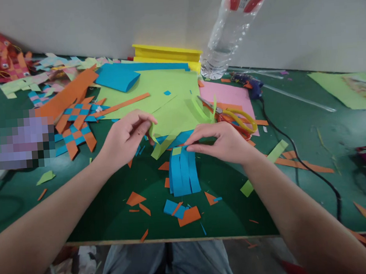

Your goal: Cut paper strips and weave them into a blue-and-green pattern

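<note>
My left hand [132, 134] pinches a light green paper strip [160, 149], whose other end runs toward a blue paper piece. That blue slit paper [185, 174] hangs in several parallel strips, with a short green square woven across its top. My right hand [219, 142] grips the top right edge of the blue slit paper between thumb and fingers. Behind both hands lies a large light green sheet [167, 86]. Orange and yellow handled scissors [235, 118] rest near my right hand, partly on a pink sheet [230, 94].
Woven orange and blue paper pieces [77, 123] lie at the left. A plastic bottle [226, 34] stands at the back, by a dark glue gun [251, 84] whose black cable [283, 134] crosses the right side. Paper scraps [190, 216] litter the green table [107, 217] near its front edge.
</note>
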### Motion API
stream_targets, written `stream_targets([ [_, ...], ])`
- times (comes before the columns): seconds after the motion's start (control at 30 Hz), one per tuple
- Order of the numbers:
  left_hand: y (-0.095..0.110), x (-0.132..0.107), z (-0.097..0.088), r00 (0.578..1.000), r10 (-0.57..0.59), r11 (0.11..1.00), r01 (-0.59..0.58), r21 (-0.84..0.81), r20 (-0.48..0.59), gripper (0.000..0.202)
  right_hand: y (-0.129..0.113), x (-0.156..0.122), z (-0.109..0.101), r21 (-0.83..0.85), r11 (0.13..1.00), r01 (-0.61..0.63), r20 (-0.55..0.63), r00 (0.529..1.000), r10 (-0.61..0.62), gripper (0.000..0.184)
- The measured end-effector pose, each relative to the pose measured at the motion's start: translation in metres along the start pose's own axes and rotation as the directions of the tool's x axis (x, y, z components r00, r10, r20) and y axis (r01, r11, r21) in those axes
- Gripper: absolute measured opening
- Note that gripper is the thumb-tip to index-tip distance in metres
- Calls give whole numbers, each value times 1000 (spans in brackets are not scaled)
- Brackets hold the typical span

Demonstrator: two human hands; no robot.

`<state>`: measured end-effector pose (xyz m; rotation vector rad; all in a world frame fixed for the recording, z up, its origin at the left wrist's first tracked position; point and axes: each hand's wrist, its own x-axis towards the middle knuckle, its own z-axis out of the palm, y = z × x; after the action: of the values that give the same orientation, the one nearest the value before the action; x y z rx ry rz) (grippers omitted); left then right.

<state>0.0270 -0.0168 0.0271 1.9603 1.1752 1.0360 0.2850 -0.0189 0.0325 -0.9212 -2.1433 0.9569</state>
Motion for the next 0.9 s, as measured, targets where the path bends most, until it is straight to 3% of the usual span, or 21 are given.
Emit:
stream_targets([
  [0.13, 4, -2, 0, 994, 27, 999, -31, 29, 109, 18, -2, 0, -1, -15, 1000, -10, -18, 1000, 10, 10],
  [0.33, 5, -4, 1, 971, 101, 993, -86, -78, 215, 17, -3, 1, 1, -73, 994, -83, -43, 996, 80, 10],
  [0.5, 6, -6, 1, 963, 126, 988, -99, -122, 238, 15, -2, 1, 2, -117, 985, -129, -39, 991, 125, 13],
  [0.9, 7, -6, 1, 970, 131, 988, -111, -108, 203, 16, 9, 4, 11, -337, 939, -71, 2, 997, 76, 10],
])
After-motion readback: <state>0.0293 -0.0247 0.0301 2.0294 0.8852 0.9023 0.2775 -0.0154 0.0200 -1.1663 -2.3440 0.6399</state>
